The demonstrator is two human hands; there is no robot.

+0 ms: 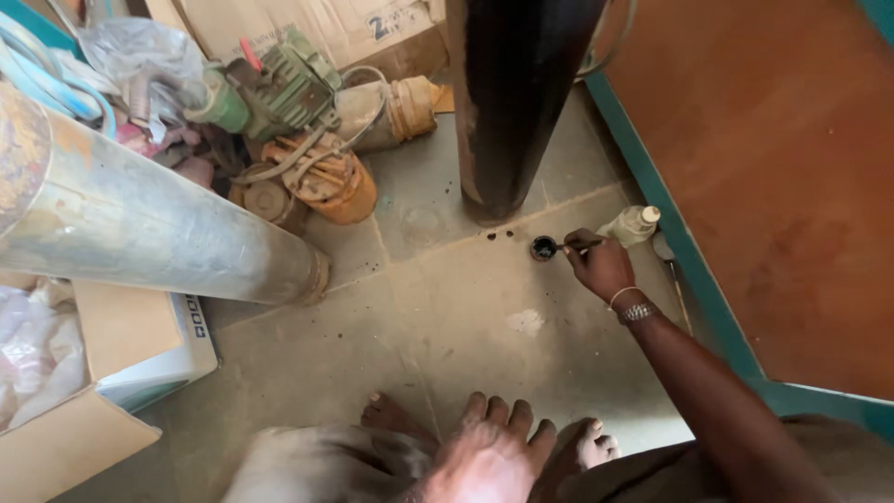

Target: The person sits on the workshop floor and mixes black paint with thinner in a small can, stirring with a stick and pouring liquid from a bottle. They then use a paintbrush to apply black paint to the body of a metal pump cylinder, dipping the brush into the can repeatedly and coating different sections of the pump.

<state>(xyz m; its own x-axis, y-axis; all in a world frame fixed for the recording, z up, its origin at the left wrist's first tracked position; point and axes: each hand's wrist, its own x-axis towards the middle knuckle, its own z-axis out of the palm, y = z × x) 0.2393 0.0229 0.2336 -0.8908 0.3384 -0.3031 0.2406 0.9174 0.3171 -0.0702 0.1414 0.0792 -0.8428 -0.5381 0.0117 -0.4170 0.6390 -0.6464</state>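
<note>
My right hand [601, 265] reaches forward to the floor and pinches a thin dark stick or brush [575, 246]. The tip of the stick sits at a small round black cap or pot [543, 248] on the tiles. That pot stands just in front of a tall black cylinder [517, 102]. A small white plastic bottle [633, 224] lies on the floor right behind my right hand. My left hand [489, 456] rests flat on my knee at the bottom of the view, fingers spread, holding nothing. My bare feet show beside it.
A large grey metal cylinder [140, 224] leans across the left. Old pump motors [298, 130] and hoses are piled behind it. An open cardboard box [102, 373] stands at the lower left. A teal-framed brown door [782, 186] fills the right side.
</note>
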